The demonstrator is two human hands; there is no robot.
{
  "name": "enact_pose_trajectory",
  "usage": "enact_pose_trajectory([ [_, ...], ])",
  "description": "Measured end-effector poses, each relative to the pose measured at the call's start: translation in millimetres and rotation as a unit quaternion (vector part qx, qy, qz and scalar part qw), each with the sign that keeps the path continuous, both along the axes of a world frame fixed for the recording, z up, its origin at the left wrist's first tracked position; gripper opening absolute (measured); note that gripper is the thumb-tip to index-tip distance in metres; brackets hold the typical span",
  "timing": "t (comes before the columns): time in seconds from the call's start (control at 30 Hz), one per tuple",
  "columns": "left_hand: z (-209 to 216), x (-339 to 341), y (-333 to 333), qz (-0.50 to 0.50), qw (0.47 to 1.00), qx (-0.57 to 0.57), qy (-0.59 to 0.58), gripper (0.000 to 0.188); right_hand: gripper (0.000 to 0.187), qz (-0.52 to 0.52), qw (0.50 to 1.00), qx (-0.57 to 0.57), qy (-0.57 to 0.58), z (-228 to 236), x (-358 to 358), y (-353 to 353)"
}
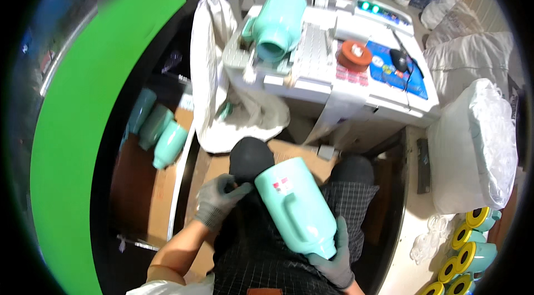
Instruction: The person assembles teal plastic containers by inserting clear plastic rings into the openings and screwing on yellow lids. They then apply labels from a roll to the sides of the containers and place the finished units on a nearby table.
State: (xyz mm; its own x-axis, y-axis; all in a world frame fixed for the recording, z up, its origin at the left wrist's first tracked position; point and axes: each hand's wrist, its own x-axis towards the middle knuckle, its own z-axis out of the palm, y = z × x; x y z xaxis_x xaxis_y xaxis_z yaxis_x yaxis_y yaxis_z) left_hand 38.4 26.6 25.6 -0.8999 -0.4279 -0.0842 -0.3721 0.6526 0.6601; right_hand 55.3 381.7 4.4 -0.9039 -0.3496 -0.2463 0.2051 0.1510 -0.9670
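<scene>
**One Under Way, More on Either Side**

Left of my left hand, teal jugs are lying loose, seemingly left to do. That gloved hand is curling loosely, holding nothing I can make out. Ahead of both hands, a spare jug is resting on its side. Between them, the lap jug is showing a red-and-white mark, perhaps half done; my right hand is gripping its neck. Farther right, yellow-ended pieces are sitting grouped, possibly finished.
</scene>
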Motion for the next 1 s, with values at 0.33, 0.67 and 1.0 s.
enact_pose_trajectory([
  [0.33, 68.8, -264.7, -75.2, -0.198, 0.703, -0.568, 0.38, 0.077, 0.112, -0.214, 0.939, -0.213, 0.163, 55.1, -104.3, 7.7],
  [0.67, 125.6, -66.7, -36.9, -0.289, 0.865, -0.194, 0.361, 0.084, 0.09, -0.152, 0.86, 0.053, 0.484, 111.2, -236.8, -51.3],
  [1.0, 32.0, -20.1, 43.8, -0.219, 0.935, 0.152, 0.233, 0.063, 0.078, -0.038, 0.681, 0.388, 0.62, 98.8, -330.7, -291.7],
])
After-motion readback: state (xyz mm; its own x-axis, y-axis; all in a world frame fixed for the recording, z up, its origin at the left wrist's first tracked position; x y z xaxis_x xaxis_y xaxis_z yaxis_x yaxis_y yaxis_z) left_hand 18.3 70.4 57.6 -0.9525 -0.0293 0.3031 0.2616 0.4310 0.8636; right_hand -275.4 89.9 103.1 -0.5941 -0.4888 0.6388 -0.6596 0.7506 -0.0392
